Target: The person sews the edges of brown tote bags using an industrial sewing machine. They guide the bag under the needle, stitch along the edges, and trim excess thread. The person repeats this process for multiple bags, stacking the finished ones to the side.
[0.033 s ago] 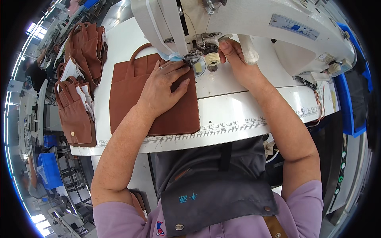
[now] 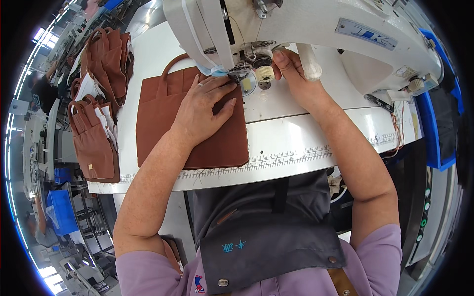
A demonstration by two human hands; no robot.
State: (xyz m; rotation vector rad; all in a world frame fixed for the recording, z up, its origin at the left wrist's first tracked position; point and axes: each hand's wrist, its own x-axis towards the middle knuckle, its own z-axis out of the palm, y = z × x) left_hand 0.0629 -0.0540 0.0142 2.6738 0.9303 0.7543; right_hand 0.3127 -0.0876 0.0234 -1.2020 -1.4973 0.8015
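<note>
Left of centre in the frame, a brown handled bag lies flat on the white table, near a sewing machine. My left hand rests on it, fingers extended, clasping nothing. At upper centre, my right hand curls near the cream knob; I cannot tell whether it grasps anything.

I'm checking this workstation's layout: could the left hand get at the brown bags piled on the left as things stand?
Probably yes: nothing tall appears to stand between the left hand and the piled bags, though it would have to lift off the flat brown piece it rests on.
</note>
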